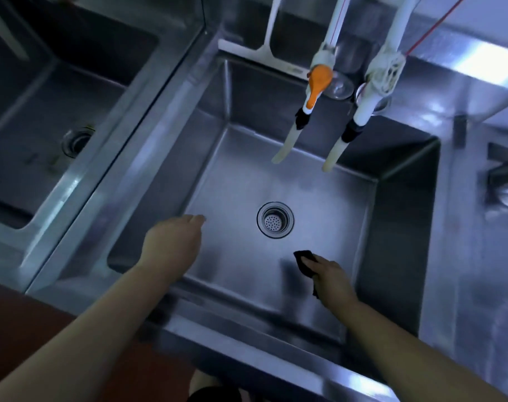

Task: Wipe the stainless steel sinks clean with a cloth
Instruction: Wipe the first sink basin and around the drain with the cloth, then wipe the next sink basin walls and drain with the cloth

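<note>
Nearest me, the front rim of the middle sink (247, 338) runs across the view, with both my forearms reaching over it into the basin. My right hand (329, 275) lies low in the basin near its front right corner, fingers curled round a dark cloth (305, 258) and holding it down on the steel floor; the cloth shows ahead of my fingertips, and a strip of it shows beside my wrist. My left hand (171, 245) hangs over the front left part of the basin, holding nothing, its fingers loosely extended and pointing toward the drain; whether it touches the steel I cannot tell. The two hands are well apart.

Beyond them, the round drain strainer (275, 219) sits near the middle of the basin floor, between the hands and slightly farther off. Above the far half of the basin hang two white pipes, one carrying an orange tap handle (319, 82), the other (371, 91) wrapped with cord; each ends in a pale hose tip over the basin. A white squeegee (264, 50) rests along the far rim. To the left lies a second sink (44, 146) with its own drain (77, 140).
</note>
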